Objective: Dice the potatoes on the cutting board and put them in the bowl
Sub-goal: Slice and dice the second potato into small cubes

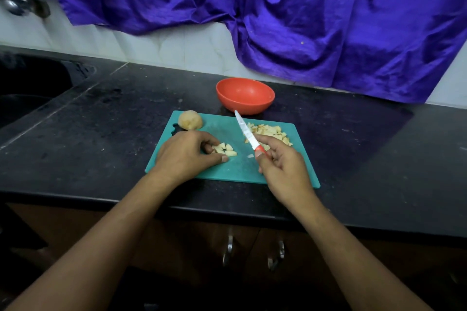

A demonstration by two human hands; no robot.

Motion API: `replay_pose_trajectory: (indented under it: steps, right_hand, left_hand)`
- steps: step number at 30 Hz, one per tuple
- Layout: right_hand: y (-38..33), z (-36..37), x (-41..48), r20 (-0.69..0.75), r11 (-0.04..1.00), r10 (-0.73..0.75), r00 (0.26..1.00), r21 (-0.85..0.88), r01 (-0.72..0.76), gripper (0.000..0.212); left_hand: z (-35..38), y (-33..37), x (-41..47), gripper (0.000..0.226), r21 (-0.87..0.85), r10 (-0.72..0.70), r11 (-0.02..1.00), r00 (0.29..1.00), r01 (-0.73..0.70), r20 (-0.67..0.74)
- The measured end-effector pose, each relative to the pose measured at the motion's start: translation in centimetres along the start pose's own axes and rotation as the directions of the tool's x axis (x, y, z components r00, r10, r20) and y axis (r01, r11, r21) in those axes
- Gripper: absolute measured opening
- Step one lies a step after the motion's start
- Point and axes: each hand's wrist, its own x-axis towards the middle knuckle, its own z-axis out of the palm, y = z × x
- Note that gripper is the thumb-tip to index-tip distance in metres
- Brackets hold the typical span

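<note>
Right hand [280,163] grip clasps knife [246,134]; left hand [185,154] grip cups potato pieces [225,150] on cutting board [227,170].

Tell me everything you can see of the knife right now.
The knife is slim, with a pale, speckled, pointed blade and a red-orange handle. The right hand grips the handle, mostly hiding it. The blade slants away and leftward, tip toward the red bowl, seemingly lifted above the teal cutting board.
</note>
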Motion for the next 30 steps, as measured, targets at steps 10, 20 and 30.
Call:
replay_pose_trajectory:
  steps: [10,20,30]
  right_hand:
    - [-4.2,0.2,-1.3,0.181,0.833,-0.045,0.982,-0.537,0.137,0.043]
    - [-4.0,1.3,-1.1,0.19,0.803,-0.066,0.98,-0.572,0.164,0.048]
    - [-4.8,1.4,-1.2,0.229,0.773,-0.04,0.972,-0.609,0.176,0.055]
  left_hand:
    - [0.1,-0.6,-0.5,0.04,-0.041,0.024,0.999,0.998,-0.026,-0.057]
    - [0.2,-0.5,-0.5,0.038,-0.026,0.031,0.999,0.998,-0.033,-0.057]
    - [0.5,-0.7,-0.5,0.037,-0.018,0.056,0.998,0.996,-0.057,-0.067]
